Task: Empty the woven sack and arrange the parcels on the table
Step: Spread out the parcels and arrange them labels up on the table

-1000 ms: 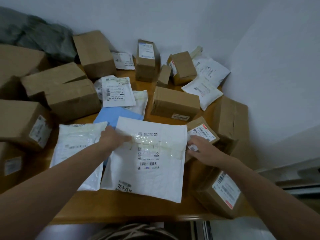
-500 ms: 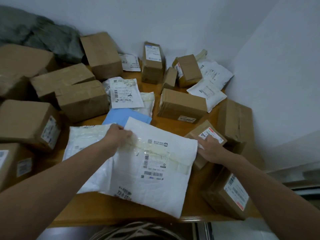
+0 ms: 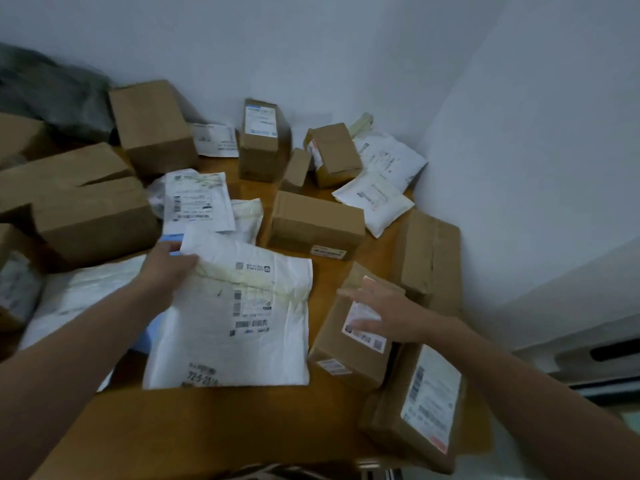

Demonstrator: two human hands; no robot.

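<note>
Left hand [image 3: 169, 268] pinches the far-left corner of the big white mailer [image 3: 235, 327], lying flat near the middle of the table [image 3: 225, 431], guessing to square it up; right hand [image 3: 388, 315] has fingers spread on the labelled brown box [image 3: 343, 344] just right, probably steadying it so nothing overlaps

The picture is dim, with a cold blue-grey cast over the walls [image 3: 346, 46]. The light is soft and even, with no glare. Dark shadows sit between the cardboard boxes [image 3: 93, 216] at the left of the frame. Motion smears nearly everything: the print on the white envelope [image 3: 235, 323] is unreadable, and the right hand [image 3: 391, 313] blurs at its fingers. Wide-angle stretching pulls the lower corners outward.
</note>
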